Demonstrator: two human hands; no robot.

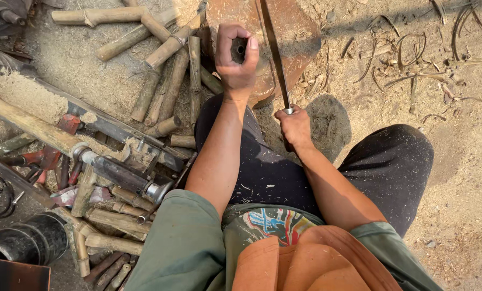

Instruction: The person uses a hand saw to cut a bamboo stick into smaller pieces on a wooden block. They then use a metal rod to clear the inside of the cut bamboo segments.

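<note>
My left hand [234, 59] is closed around a short, dark, hollow piece of wood [239, 49], held upright over a reddish-brown chopping block [300, 32]. My right hand [294, 126] grips the handle of a long knife [274, 51]. Its blade points away from me and runs just to the right of the held piece. Both forearms reach out over my knees in dark trousers.
Several cut bamboo lengths [168, 81] lie left of the block. A wood lathe [120, 172] with sawdust, metal tools and more sticks sits at the left. A black cylinder [31, 240] is at the lower left. Shavings and curled bark strips [413, 59] litter the ground on the right.
</note>
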